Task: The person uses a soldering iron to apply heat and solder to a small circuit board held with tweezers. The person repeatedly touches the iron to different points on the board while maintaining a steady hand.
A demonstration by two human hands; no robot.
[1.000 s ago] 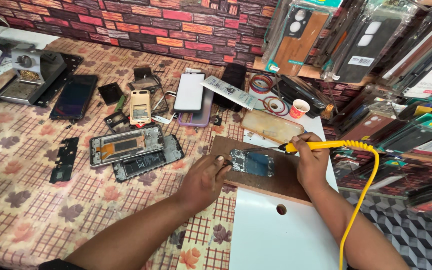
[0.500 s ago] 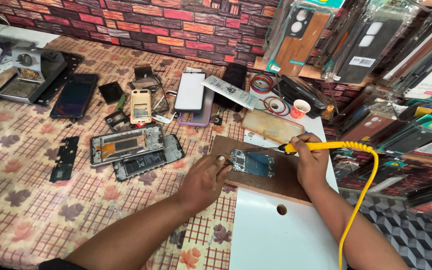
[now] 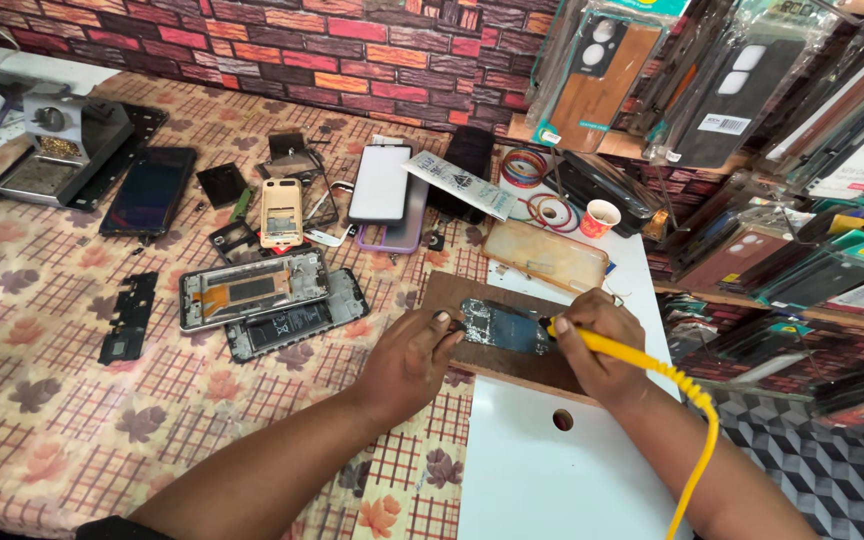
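Wooden board (image 3: pixel 512 362), soldering tip hidden behind right hand (image 3: pixel 597 345).

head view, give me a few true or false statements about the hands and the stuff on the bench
1. The right hand holds a yellow tool with a coiled cord. True.
2. The left hand holds a paper cup. False: it steadies the circuit board; the cup stands apart near the wall.
3. The circuit board lies on a wooden block. True.
4. The opened phone frame lies right of the board. False: it lies left of it.
5. The tablecloth is plain white. False: it has a leaf-and-check pattern.
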